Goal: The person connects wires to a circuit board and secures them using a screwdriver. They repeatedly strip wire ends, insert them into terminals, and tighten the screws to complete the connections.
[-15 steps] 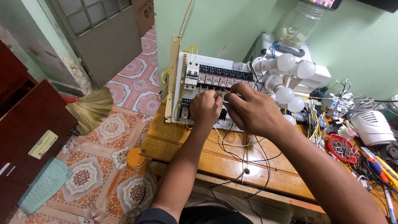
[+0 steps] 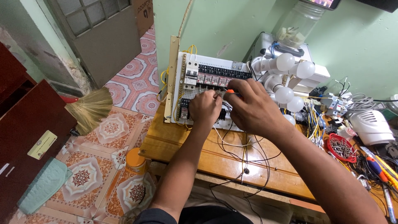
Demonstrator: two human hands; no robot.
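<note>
A white electrical panel board (image 2: 188,60) with breakers, relays and black terminal strips leans at the back of the wooden table (image 2: 178,143). My left hand (image 2: 204,108) is pressed against the lower middle of the board, fingers curled on a wire or part I cannot make out. My right hand (image 2: 253,107) sits beside it, gripping a small orange-handled screwdriver (image 2: 229,91) whose tip points at the relay row. Thin black and white wires (image 2: 244,151) trail from the board over the table.
White bulbs (image 2: 286,62) on holders stand right of the board. A red bowl of screws (image 2: 342,147), a white device (image 2: 371,126), loose tools and tangled cables crowd the right. A straw broom (image 2: 91,108), an orange-lidded jar (image 2: 135,159) and a dark cabinet (image 2: 25,128) are at left.
Both hands stay on the board at nearly the same spot; the right hand has shifted slightly and the screwdriver's orange handle now shows.
</note>
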